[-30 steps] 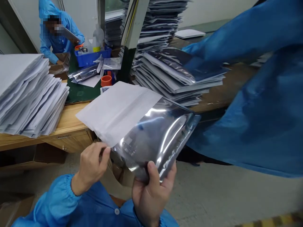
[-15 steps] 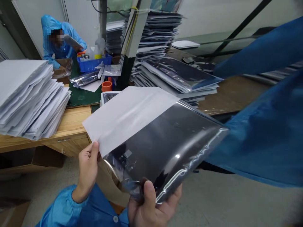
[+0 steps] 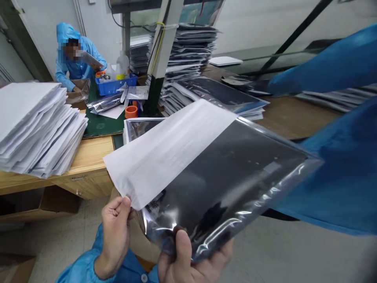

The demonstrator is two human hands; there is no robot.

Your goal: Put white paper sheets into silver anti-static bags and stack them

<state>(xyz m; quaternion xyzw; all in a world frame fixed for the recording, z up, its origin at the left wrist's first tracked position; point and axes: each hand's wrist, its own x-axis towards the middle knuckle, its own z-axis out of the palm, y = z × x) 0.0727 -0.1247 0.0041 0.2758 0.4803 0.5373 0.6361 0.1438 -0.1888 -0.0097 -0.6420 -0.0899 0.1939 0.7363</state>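
A flat dark panel in a shiny clear bag point(image 3: 218, 184) fills the centre of the head view, tilted up toward the right. Along its upper left side lies a white sheet point(image 3: 173, 149). My left hand point(image 3: 116, 228) pinches the near left corner of the white sheet between thumb and fingers. Under the bag's near edge is my right hand point(image 3: 194, 255), thumb on top and fingers below, closed on the bag. The lower fingers are partly hidden by the panel.
A wooden desk point(image 3: 94, 153) holds a tall stack of white sheets point(image 3: 38, 129). Beyond are a blue basket point(image 3: 113, 85), an orange tape roll point(image 3: 131, 112) and piled bagged panels point(image 3: 220, 92). A person in blue point(image 3: 88, 45) sits behind; another's blue sleeve point(image 3: 324, 74) is at the right.
The bagged panel has come nearer and reaches farther right in view. The white sheet's near left corner is now bent in my left hand, which sits slightly lower.
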